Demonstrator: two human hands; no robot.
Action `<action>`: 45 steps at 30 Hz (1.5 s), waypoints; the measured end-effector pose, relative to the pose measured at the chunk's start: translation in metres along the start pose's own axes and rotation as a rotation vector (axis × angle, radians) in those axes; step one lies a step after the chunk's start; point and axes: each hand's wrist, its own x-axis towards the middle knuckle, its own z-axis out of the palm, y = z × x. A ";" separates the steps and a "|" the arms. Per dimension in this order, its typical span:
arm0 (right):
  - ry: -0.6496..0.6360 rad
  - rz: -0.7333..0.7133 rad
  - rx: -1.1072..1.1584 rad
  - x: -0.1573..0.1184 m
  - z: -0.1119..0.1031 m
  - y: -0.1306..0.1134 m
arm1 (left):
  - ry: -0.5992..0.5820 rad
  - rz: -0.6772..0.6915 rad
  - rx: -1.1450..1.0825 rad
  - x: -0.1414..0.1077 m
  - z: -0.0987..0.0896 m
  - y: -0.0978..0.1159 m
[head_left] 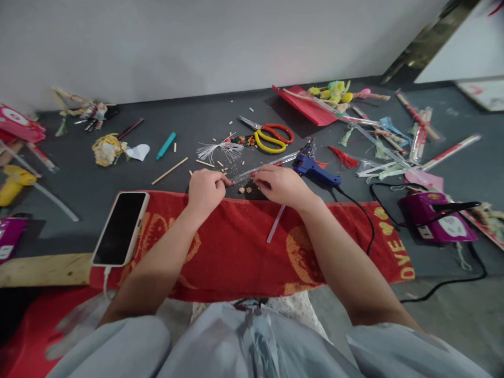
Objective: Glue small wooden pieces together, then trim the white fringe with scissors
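Note:
A long, narrow clear plastic wrapper [244, 174] with red bits lies slantwise at the front of the dark table. My left hand [207, 187] has thumb and index finger pinched at its near left end. The curled fingers of my right hand [282, 185] close on it farther along; the exact grip is partly hidden by the hand. Just below, between the hands, are small flower-shaped wooden pieces [241, 190]. A blue glue gun [317, 169] lies right of my right hand. Scissors [271, 137] with red and yellow handles rest beyond, beside a bundle of white strings [220, 151].
A red towel [244, 247] lies under my forearms, with a phone [121, 229] and a pale strip [275, 224] on it. Left are a teal pen [166, 145] and thin wooden stick [170, 170]. Wrapped sticks [421, 134], tassels and a purple box [437, 218] with black cable fill the right.

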 end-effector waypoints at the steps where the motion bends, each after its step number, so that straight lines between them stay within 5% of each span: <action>1: 0.002 0.002 0.003 0.000 0.000 0.000 | 0.012 -0.026 0.001 0.001 0.000 -0.001; 10: 0.003 0.007 0.002 -0.001 -0.001 0.000 | 0.126 -0.100 0.060 0.006 0.003 -0.012; 45: -0.014 0.007 -0.008 0.000 -0.001 -0.001 | 0.108 0.016 0.027 0.009 0.014 -0.022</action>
